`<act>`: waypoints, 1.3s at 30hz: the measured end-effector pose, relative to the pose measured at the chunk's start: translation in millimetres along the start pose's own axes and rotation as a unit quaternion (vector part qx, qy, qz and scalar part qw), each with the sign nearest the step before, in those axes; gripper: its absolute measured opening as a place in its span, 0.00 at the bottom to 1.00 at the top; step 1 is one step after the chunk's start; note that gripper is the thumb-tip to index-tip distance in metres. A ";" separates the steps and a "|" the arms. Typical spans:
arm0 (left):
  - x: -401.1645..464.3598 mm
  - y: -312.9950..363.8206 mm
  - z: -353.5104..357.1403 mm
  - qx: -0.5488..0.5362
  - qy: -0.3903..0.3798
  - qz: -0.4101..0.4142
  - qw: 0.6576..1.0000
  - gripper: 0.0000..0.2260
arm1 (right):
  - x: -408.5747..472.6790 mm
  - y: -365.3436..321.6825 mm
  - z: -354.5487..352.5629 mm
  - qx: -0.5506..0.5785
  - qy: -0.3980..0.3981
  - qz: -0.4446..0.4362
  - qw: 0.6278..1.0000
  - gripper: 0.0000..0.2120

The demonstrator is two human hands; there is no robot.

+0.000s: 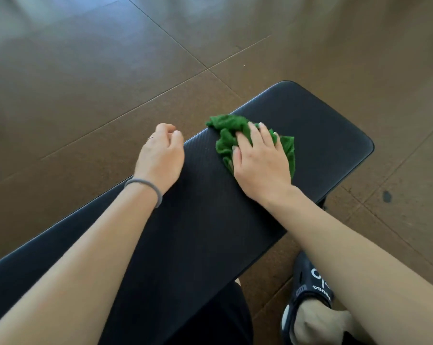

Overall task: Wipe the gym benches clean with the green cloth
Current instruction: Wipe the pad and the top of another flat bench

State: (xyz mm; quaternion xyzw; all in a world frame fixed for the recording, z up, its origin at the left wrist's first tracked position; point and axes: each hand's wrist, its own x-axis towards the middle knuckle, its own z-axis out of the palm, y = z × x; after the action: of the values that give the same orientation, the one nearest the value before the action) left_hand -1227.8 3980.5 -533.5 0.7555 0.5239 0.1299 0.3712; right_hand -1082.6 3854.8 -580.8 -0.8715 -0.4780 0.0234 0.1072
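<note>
A black padded gym bench [322, 125] runs from the lower left to the upper right of the head view. A crumpled green cloth [226, 131] lies on its top near the far long edge. My right hand [260, 160] presses flat on the cloth with its fingers spread, covering much of it. My left hand [160, 155] hovers at the bench's far edge, just left of the cloth, fingers loosely curled and holding nothing. A grey band circles my left wrist.
Brown floor mats [110, 70] with seams surround the bench. My foot in a dark slipper [310, 295] stands on the floor at the lower right, beside the bench's near edge. Dark clothing shows at the bottom centre.
</note>
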 end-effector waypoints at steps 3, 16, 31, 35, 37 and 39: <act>-6.2 -16.3 -22.4 -0.021 0.045 -0.014 0.999 0.15 | 32.3 -47.6 9.9 0.006 -0.010 0.012 1.000 0.23; -9.9 0.7 -14.2 0.172 -0.096 -0.002 0.980 0.21 | -10.8 -9.4 -1.7 0.010 -0.003 -0.108 0.994 0.23; 3.6 16.0 -9.8 0.165 -0.102 -0.074 0.978 0.29 | -16.7 10.0 1.9 0.044 0.020 -0.154 0.987 0.25; -1.4 25.8 -3.2 0.091 -0.100 -0.117 0.984 0.28 | 1.7 -22.6 19.9 0.063 0.056 -0.091 0.992 0.18; -3.8 34.6 -0.6 0.022 -0.086 -0.134 0.987 0.23 | -14.6 -27.1 22.9 0.082 0.045 -0.180 0.979 0.16; -6.0 47.6 1.4 0.003 -0.081 -0.118 0.990 0.21 | -23.4 -11.9 10.4 0.124 0.026 -0.228 0.965 0.18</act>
State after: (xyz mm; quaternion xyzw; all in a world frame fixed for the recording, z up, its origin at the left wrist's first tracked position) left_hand -1196.4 3966.2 -500.2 0.6976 0.5780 0.0223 0.4228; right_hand -1106.6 3843.1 -590.0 -0.7195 -0.6547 0.0351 0.2290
